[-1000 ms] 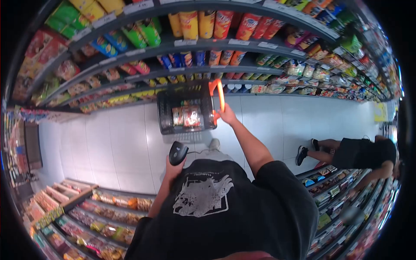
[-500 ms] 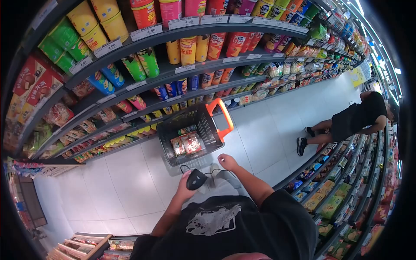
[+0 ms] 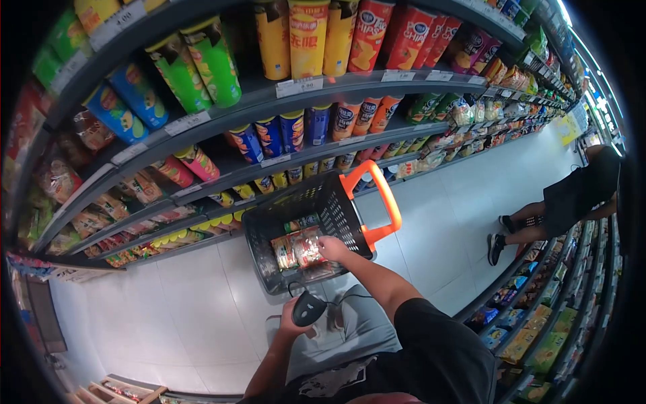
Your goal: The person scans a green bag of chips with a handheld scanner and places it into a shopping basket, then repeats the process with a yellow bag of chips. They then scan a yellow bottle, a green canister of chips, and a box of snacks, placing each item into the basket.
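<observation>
In the head view my left hand (image 3: 289,320) is closed around a black rounded device (image 3: 309,308), shaped like a computer mouse and with a thin cord. My right hand (image 3: 330,248) reaches over the black shopping basket (image 3: 269,278), its fingertips right at a clear snack packet (image 3: 309,246) with red and white print. From above, its fingers are mostly hidden, and I cannot tell whether they grip the packet. Beside that packet lies a second packet (image 3: 284,252), with a green can (image 3: 301,223) along the basket's inner wall. The basket's orange handle (image 3: 392,212) stands raised.
Shelves (image 3: 249,94) of canned crisps and bagged snacks curve along the far side of the aisle. A person in dark clothes (image 3: 580,192) stands on the right. Packaged goods fill the right-hand shelf (image 3: 525,296). A wooden rack (image 3: 121,390) stands at bottom left.
My right hand has moved from in front of the basket to over the packets inside it. I have bent lower, so basket and shelves look nearer. The left hand keeps the black device.
</observation>
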